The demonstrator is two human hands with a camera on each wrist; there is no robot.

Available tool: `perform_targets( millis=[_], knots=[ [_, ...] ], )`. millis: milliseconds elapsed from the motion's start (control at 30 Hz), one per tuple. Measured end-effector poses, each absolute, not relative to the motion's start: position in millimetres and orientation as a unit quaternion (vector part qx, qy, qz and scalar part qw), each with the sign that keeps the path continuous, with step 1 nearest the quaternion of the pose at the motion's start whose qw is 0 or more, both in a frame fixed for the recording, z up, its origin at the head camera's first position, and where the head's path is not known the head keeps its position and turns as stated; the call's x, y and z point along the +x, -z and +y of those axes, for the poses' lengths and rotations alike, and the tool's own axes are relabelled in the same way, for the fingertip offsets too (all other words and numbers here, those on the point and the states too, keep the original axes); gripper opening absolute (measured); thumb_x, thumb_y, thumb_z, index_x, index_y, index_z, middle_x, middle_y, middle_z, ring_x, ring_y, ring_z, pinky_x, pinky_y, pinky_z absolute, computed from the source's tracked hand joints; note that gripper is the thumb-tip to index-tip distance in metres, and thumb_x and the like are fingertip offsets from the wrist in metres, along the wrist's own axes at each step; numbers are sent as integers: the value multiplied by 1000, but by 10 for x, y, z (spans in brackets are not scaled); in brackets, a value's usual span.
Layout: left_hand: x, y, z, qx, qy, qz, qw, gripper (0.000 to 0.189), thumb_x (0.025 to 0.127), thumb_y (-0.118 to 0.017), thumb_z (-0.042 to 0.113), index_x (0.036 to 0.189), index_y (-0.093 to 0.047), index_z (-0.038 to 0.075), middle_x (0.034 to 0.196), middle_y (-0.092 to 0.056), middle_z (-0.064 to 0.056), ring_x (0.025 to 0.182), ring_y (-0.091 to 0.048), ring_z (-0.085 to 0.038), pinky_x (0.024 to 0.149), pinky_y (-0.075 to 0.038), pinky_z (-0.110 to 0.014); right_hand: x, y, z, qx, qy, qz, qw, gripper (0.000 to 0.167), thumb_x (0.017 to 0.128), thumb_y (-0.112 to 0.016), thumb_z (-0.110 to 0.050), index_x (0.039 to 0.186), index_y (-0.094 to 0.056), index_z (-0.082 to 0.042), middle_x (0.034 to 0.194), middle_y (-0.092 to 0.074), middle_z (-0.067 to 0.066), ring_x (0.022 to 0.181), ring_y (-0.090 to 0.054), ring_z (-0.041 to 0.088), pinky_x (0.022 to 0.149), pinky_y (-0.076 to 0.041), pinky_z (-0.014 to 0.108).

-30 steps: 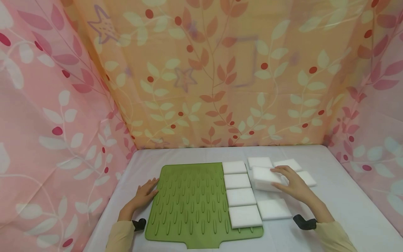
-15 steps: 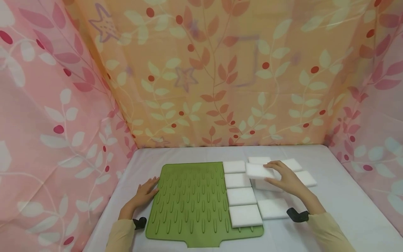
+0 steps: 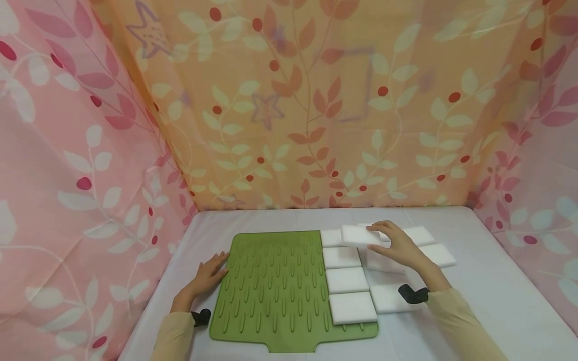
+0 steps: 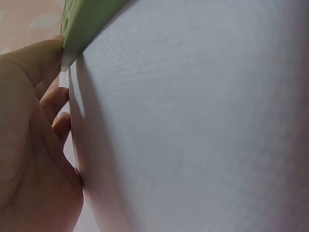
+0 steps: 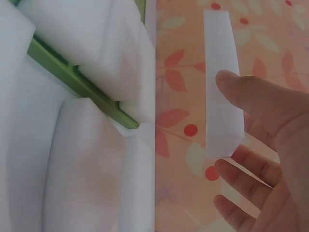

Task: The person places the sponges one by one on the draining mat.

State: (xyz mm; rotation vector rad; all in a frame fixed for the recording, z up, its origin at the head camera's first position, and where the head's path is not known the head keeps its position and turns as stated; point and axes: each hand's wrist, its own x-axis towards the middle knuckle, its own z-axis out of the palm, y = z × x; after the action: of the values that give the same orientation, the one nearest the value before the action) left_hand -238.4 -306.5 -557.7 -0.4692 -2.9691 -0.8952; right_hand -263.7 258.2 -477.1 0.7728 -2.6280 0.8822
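Observation:
My right hand (image 3: 399, 245) pinches a white sponge (image 3: 358, 234) between thumb and fingers. It is raised above the table, and in the head view it overlaps the far sponge (image 3: 331, 238) of a column on the mat. The right wrist view shows the held sponge (image 5: 222, 96) edge-on, thumb on its near side. At the left side of the green ribbed mat (image 3: 271, 281), my left hand (image 3: 205, 278) lies with fingers extended, touching its edge. In the left wrist view, the thumb of the left hand (image 4: 34, 121) meets the mat's edge (image 4: 89, 29).
Several sponges line the mat's right side, the nearest sponge (image 3: 353, 308) at the front. Off the mat, more lie on the white table (image 3: 492, 301): a near sponge (image 3: 390, 299), one under my right hand (image 3: 384, 262), and others at the back right (image 3: 438, 254). Patterned curtains (image 3: 289, 110) surround the table.
My right hand has lifted the sponge off another sponge and carried it left and away from me, towards the mat's far right corner. The left hand has stayed in place.

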Motion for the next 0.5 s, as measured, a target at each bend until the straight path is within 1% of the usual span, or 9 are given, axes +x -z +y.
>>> perform_targets(
  millis=[200, 367, 500],
  knots=[
    [-2391, 5587, -3069, -154, 288, -945, 3, 54, 95, -51, 23, 143, -35, 5, 146, -30, -23, 135, -22, -46, 98, -4, -72, -2720, 4798, 2498, 267, -313, -904, 119, 50, 78, -75, -30, 122, -60, -9, 120, -53, 10, 112, -51, 31, 90, -43, 52],
    [-2391, 5602, -3079, -156, 290, -944, 11, 53, 95, -51, 22, 142, -36, 3, 145, -31, -24, 134, -22, -47, 98, -4, -73, -2768, 4795, 2431, 276, -316, -900, 117, 49, 77, -76, -23, 121, -60, -8, 120, -53, 10, 112, -51, 30, 90, -43, 51],
    [-2388, 5599, -3073, -156, 291, -944, 16, 53, 94, -52, 21, 141, -37, 3, 145, -32, -25, 134, -23, -48, 97, -4, -73, -2813, 4805, 2391, 281, -313, -900, 112, 49, 77, -76, -22, 120, -61, -8, 120, -53, 11, 113, -50, 30, 90, -43, 50]
  ],
)
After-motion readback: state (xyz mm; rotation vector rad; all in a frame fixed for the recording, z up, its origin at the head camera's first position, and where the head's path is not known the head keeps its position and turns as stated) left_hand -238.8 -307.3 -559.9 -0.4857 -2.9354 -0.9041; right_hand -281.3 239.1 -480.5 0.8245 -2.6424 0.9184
